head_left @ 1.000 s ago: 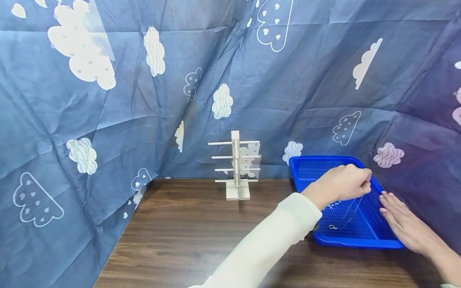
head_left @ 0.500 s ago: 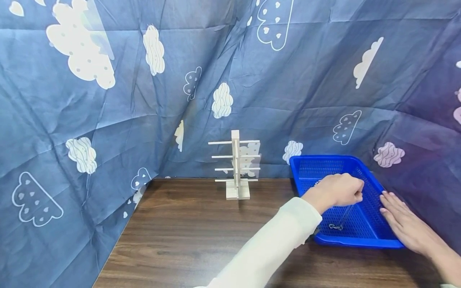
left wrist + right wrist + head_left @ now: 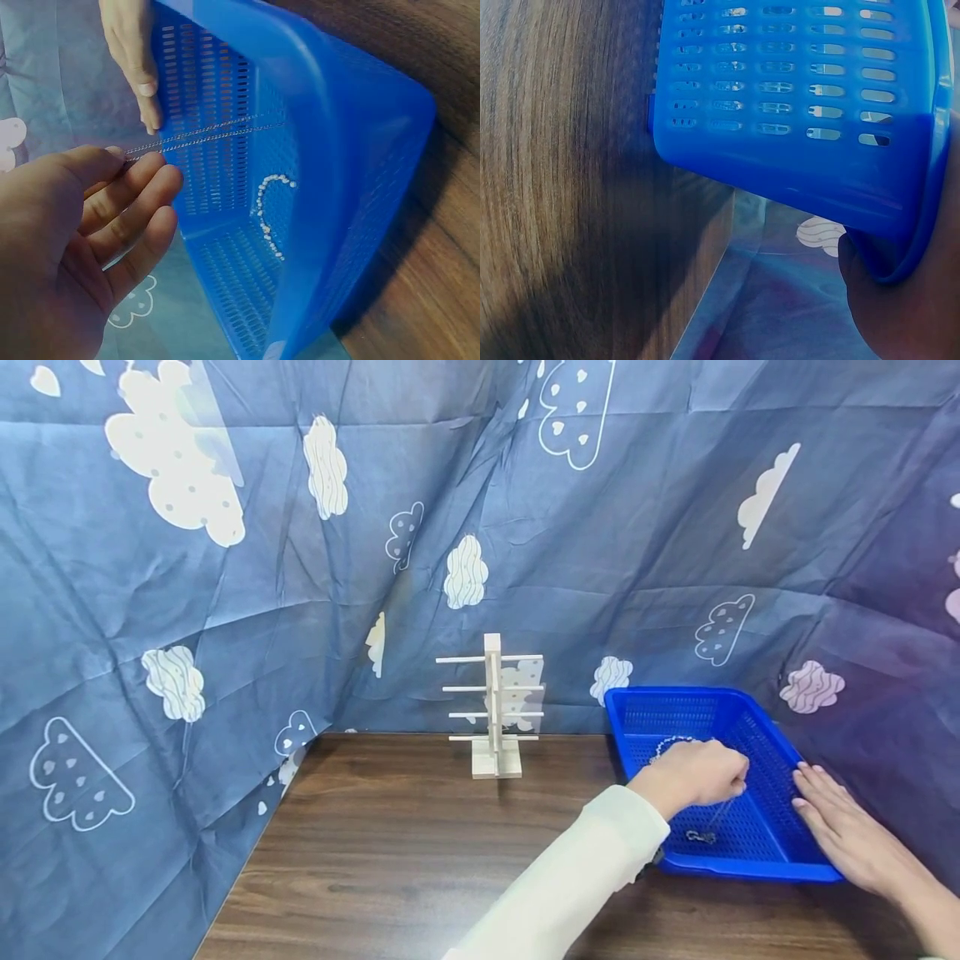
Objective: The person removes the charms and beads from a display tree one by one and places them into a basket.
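Observation:
My left hand (image 3: 697,772) hangs over the blue plastic basket (image 3: 750,866), pinching a thin silver chain necklace (image 3: 217,136) between thumb and forefinger. Two strands of the chain slant from the fingertips into the basket, and its lower end lies bunched on the basket floor. The other left fingers are loosely bent. Further inside the basket, a strand of pale beads (image 3: 262,214) curves across the floor, partly hidden by my left hand in the head view. My right hand (image 3: 843,827) rests with straight fingers on the basket's right rim.
A pale wooden stand (image 3: 492,693) with several horizontal pegs rises at the back middle of the brown wooden table (image 3: 405,843). Behind and beside the table hangs a blue cloth (image 3: 585,560) with white clouds. The basket stands at the table's right side.
My left hand has sunk lower and slightly left over the basket, and the hanging length of chain is shorter. The bead strand shows beyond the hand. My right hand stays on the rim.

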### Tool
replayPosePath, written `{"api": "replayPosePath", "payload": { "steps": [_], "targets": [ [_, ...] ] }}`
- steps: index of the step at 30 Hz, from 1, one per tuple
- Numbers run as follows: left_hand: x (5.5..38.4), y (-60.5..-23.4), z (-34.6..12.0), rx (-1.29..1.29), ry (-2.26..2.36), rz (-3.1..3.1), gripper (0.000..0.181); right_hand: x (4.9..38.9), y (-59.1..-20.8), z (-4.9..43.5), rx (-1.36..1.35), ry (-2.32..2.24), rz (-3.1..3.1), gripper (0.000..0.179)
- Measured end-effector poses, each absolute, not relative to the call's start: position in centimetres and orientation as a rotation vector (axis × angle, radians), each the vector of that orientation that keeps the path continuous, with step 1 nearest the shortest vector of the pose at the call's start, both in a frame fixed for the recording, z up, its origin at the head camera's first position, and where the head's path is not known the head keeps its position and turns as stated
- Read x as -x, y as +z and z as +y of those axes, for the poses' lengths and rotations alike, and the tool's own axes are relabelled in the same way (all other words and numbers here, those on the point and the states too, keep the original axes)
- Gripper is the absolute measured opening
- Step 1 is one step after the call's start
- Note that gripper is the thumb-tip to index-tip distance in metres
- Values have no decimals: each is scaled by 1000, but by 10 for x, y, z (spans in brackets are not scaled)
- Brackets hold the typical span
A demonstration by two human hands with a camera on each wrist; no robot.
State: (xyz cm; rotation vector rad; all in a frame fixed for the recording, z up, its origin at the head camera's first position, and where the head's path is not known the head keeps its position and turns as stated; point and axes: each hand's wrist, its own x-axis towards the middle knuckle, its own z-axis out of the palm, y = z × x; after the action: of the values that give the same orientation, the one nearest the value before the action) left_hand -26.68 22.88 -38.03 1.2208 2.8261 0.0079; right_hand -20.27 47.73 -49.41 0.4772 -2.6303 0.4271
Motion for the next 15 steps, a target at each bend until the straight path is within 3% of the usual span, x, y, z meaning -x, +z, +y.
{"api": "replayPosePath", "payload": {
  "steps": [15],
  "targets": [
    [267,-390,227,-1195,-13,2814,26,202,-494,478,-474,428,-2648,51]
  ]
}}
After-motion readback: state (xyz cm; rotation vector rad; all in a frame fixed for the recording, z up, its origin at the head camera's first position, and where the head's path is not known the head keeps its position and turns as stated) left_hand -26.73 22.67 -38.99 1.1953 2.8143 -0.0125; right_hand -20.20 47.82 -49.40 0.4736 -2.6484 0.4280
